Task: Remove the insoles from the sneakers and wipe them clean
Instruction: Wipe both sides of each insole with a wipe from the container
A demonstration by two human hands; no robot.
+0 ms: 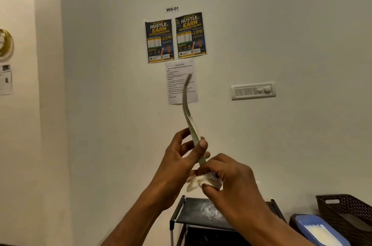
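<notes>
- We judge the main risk to be losing the insole (188, 113). It is thin and bowed, seen edge-on, and only its lower part is held. A hard pull with the cloth (203, 182) could drag it out of the pinch above.
- If it slips, it would likely drop toward the rack (201, 215) below and pick up dirt again.
- The long upper part stands free in front of the wall, and its tip is blurred. A stroke pushed upward would probably buckle that unsupported length instead of cleaning it.
- The cloth is bunched small, so we expect it could skip 1 face or miss the far end. We cannot tell how much of the surface is already clean.
- Our left hand (181, 161) is clamped on the insole, with the thumb on the near face and the fingers behind it.
- Our right hand (231, 177) is closed round the cloth, just below the left hand and touching it. The cloth wraps the insole's bottom end.
- So the insole rises from the right fist, passes through the left pinch and curves up and slightly left, well above both hands.
- No sneakers are in view. A basket (346, 211) and a blue tray (318, 229) sit low on the right, well apart from the hands.
</notes>
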